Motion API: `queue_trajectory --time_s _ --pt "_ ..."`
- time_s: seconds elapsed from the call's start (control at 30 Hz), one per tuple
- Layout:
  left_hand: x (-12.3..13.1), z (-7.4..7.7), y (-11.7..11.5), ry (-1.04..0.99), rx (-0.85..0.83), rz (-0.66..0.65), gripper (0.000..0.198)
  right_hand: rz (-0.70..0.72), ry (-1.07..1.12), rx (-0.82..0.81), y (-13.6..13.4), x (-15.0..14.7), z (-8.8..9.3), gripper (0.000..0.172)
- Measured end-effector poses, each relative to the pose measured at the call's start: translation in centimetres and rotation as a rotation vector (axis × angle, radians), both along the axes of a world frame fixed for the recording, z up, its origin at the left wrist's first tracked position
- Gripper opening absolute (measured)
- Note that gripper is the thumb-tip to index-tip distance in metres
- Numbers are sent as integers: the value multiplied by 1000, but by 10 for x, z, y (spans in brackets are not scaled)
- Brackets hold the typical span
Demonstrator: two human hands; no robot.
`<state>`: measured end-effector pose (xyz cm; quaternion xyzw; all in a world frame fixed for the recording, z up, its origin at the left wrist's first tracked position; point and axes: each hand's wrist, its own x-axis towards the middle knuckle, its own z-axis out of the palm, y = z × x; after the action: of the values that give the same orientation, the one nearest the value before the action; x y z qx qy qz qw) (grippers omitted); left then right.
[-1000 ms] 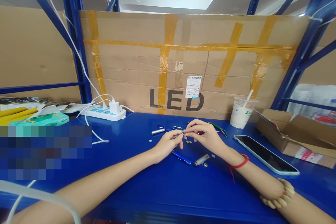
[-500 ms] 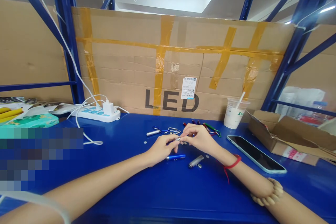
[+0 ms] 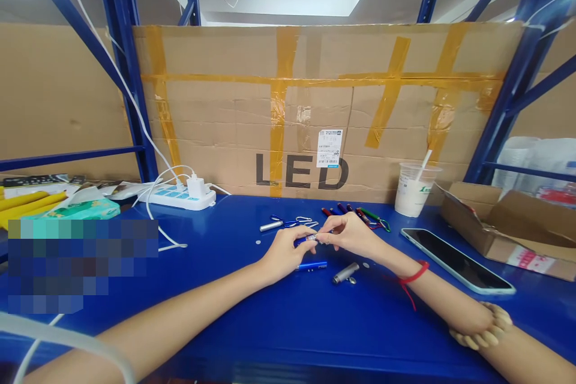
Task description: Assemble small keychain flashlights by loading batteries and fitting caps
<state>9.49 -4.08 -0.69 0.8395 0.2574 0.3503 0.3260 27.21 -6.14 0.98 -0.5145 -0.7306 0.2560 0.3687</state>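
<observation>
My left hand [image 3: 285, 254] is closed round a small blue flashlight tube [image 3: 302, 240], holding it just above the table. At the tube's right end, my right hand [image 3: 348, 235] pinches a small shiny metal piece [image 3: 320, 238] between thumb and fingertips; its exact shape is too small to tell. A second blue tube [image 3: 312, 266] lies below the left hand. To its right rest a grey metal tube [image 3: 345, 273] and a small ring-like part [image 3: 353, 281]. Behind the hands are a silver tube [image 3: 271, 227] and a silver carabiner clip [image 3: 303, 220].
Red and green tubes with clips [image 3: 365, 216] lie behind my right hand. A phone [image 3: 456, 259], an open cardboard box [image 3: 531, 225] and a drink cup [image 3: 413, 192] stand to the right. A white power strip [image 3: 180, 197] with cables sits back left. Cardboard [image 3: 225, 126] walls the rear.
The view has shifted slightly, so everything sits a little further right. More of the blue tube shows in my left hand, and the two hands' fingertips are slightly further apart.
</observation>
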Motion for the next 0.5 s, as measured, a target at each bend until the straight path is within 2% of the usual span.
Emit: queue_trajectory --time_s 0.27,0.43,0.5 --pt "2 0 -2 -49 -114 100 14 -86 46 12 1 -6 -3 30" --pt "3 1 -1 -73 -129 97 13 -116 -31 81 -3 -9 0 29" --pt "4 1 -1 -88 -154 99 13 -135 -79 159 -3 -7 0 28"
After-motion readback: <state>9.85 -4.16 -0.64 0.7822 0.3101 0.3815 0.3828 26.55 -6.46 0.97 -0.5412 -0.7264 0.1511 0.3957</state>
